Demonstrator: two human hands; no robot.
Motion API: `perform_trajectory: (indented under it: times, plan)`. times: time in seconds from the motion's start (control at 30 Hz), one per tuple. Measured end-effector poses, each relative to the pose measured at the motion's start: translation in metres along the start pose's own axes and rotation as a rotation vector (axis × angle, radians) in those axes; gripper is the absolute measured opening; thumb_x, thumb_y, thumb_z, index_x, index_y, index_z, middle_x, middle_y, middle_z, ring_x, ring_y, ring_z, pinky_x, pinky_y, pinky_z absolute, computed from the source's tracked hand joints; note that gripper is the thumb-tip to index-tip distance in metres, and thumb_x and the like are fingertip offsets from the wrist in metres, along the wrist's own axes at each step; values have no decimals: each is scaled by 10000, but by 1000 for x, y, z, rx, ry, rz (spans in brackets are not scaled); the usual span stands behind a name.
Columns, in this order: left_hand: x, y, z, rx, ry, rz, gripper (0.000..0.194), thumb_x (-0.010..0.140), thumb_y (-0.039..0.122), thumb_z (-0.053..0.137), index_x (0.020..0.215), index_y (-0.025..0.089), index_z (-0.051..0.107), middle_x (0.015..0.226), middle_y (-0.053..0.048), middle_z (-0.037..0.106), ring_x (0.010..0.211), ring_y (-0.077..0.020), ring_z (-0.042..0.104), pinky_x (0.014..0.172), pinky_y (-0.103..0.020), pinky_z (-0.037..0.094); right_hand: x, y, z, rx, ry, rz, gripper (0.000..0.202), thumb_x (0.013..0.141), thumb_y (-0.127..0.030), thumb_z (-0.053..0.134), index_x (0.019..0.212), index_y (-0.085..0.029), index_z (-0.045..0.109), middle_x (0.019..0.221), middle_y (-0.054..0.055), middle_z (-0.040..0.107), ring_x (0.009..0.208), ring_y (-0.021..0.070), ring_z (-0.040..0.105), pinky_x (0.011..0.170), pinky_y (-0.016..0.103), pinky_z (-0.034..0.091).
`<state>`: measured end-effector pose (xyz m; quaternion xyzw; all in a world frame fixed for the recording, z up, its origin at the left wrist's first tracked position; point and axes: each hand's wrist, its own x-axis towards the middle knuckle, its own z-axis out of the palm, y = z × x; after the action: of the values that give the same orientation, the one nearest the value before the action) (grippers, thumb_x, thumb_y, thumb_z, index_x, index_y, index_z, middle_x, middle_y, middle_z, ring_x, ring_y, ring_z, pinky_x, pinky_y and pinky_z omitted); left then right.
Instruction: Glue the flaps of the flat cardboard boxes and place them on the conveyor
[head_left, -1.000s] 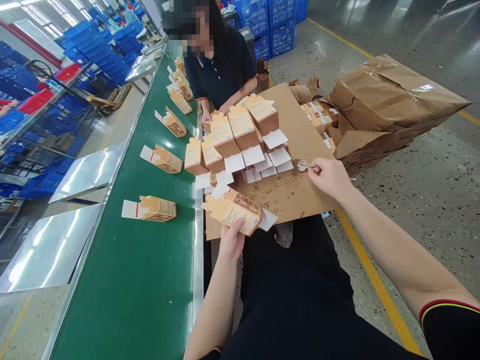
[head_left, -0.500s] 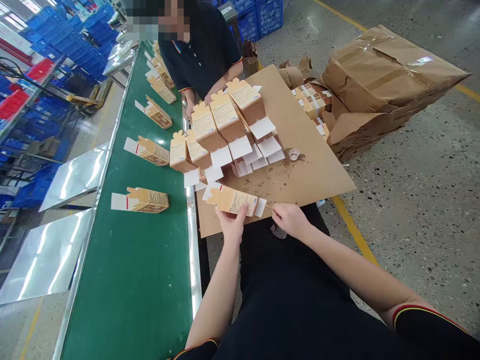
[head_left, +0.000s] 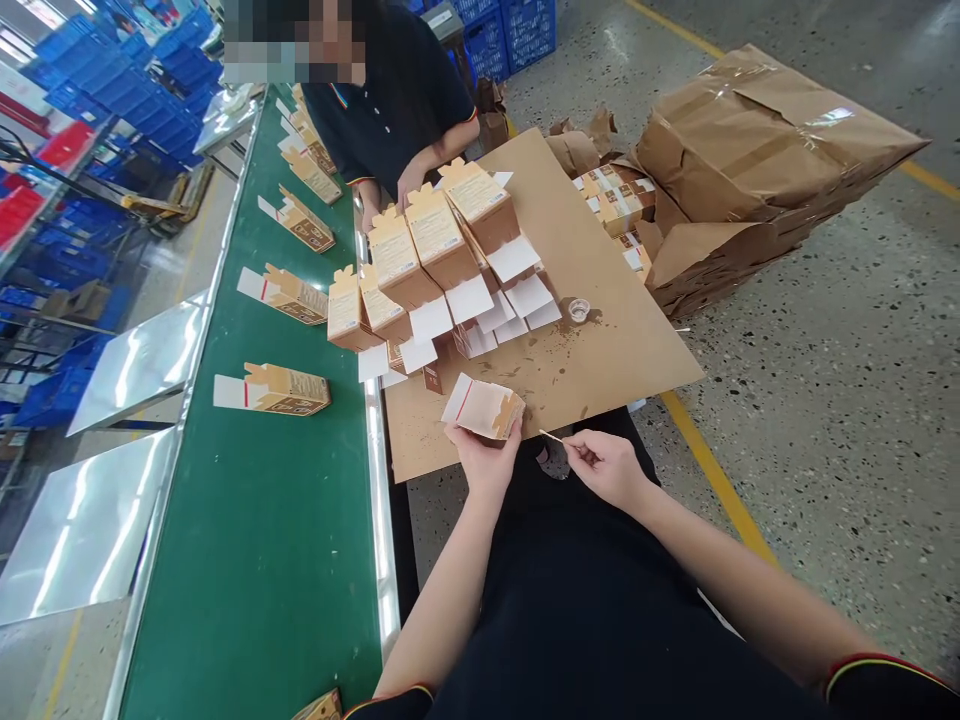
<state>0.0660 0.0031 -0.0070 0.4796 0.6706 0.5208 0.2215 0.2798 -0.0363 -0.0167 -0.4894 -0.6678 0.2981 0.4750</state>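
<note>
A small carton (head_left: pixel 484 408) with its white flap out to the left is held in my left hand (head_left: pixel 484 460), over the near edge of the cardboard sheet (head_left: pixel 600 370). Between the fingertips of my right hand (head_left: pixel 607 465) is a thin cotton swab (head_left: pixel 552 436), its tip pointing left, a little apart from the carton. Stacked open cartons (head_left: pixel 427 245) with white flaps stand on the sheet beyond my hands. Right of them sits a small clear cup (head_left: pixel 578 310) among wet spots.
On my left runs a green conveyor (head_left: pixel 262 530) with a row of cartons (head_left: pixel 292 390). Across the sheet a person (head_left: pixel 390 100) has both hands near the stack. A large paper-wrapped bundle (head_left: pixel 750 140) lies on the floor at the right.
The carton in my left hand has turned, so its open end now faces me. My right hand has moved slightly right and down, and the swab has come away from the carton.
</note>
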Motion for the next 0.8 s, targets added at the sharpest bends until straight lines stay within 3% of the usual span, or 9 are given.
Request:
perform_trajectory:
  times: [0.2,0.3,0.4,0.53,0.63,0.7,0.8]
  plan:
    - [-7,-6,10,70,37,17,809,702,482,1005,1271,281,466,1247,-121,670,1278,-378,745,1073,-543,646,-9,-4,-12,22,28,87,218,1044,-227,679,844,-217,765,646,-14,659,507,110,554,511,230,479]
    - [-5,-4,-3,-21,14,7,790,712,512,1023,1251,308,483,1241,-109,677,1245,-363,761,1079,-560,656,-8,-6,-14,46,40,88,260,1056,-272,684,812,-219,758,623,-17,637,496,110,545,497,229,472]
    - [9,-7,-52,-61,149,-80,874,677,550,1064,1258,344,445,1277,-88,680,1217,-355,769,1092,-615,657,-9,-3,-23,45,73,94,278,1068,-312,686,820,-221,770,613,-14,620,494,118,544,484,237,463]
    - [44,-29,-159,-17,500,-57,1060,630,588,1073,1352,333,340,1519,-145,582,1429,-383,677,1197,-664,596,-10,7,-38,24,95,103,320,1072,-373,708,793,-225,759,601,-13,602,482,120,529,469,245,446]
    - [65,-53,-223,58,605,-98,1068,593,524,1066,1328,301,325,1576,-185,514,1439,-358,662,1240,-655,555,-4,14,-41,24,80,90,351,1075,-413,721,778,-228,754,583,-17,601,473,117,528,474,242,454]
    - [70,-67,-242,57,592,-213,1030,586,426,1059,1296,296,323,1531,-176,537,1410,-338,675,1255,-646,534,3,15,-37,39,50,85,358,1076,-440,727,793,-225,769,586,-13,617,477,120,544,477,241,465]
    - [68,-78,-243,85,607,-317,1023,605,329,1030,1324,301,303,1484,-150,540,1436,-328,647,1273,-634,509,11,12,-32,73,10,84,375,1075,-479,734,812,-218,790,599,-1,642,492,128,566,481,244,484]
